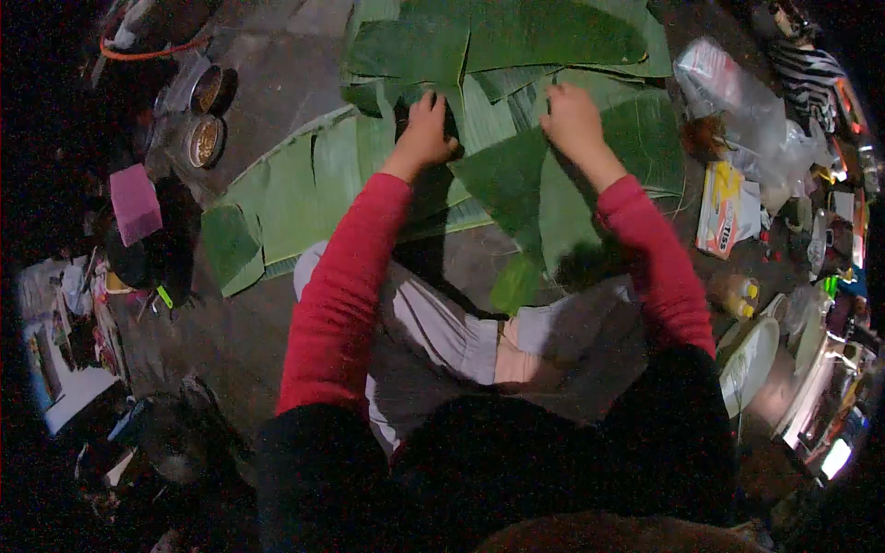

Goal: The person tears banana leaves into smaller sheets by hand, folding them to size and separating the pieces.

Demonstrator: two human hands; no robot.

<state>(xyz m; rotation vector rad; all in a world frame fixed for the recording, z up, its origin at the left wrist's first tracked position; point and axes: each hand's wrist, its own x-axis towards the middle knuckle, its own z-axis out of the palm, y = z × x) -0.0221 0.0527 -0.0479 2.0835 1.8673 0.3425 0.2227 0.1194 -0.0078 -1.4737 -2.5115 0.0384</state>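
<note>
Large green banana leaves [304, 184] lie overlapped on the dark floor before me, some torn into strips. My left hand [424, 136] rests at the near edge of the upper leaves, its thumb apart from the bent fingers and nothing visible between them. Over the leaves to the right is my right hand [572, 120], fingers curled down at a leaf edge; whether they pinch it is too small to tell. A darker leaf piece [507, 184] lies between the two hands, its point toward the left. A small bright green piece [516, 284] is close to my lap.
Two round containers [205, 141] and a pink cloth-like item [135, 204] are at the left. On the right are plastic bags [728, 92], a tissue box [725, 210], a yellow bottle [737, 295] and a pale round dish [751, 364]. Papers [83, 396] lie at the lower left.
</note>
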